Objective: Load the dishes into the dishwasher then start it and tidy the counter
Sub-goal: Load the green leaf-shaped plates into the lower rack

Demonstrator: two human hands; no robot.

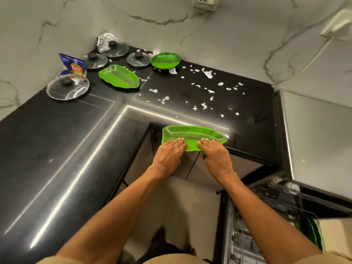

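Observation:
A green leaf-shaped plate hangs half over the inner corner edge of the black counter. My left hand and my right hand hold its near rim side by side, fingers laid on top and thumbs hidden beneath. A second leaf plate and a green oval dish lie at the back of the counter. Several glass lids sit near them, the largest at the left. The open dishwasher rack is at lower right, with green plates standing in it.
White paper scraps are strewn across the counter's right half. A blue chips bag and crumpled foil lean against the marble wall in the corner. Cabinet doors are below the plate. A grey appliance top is at right.

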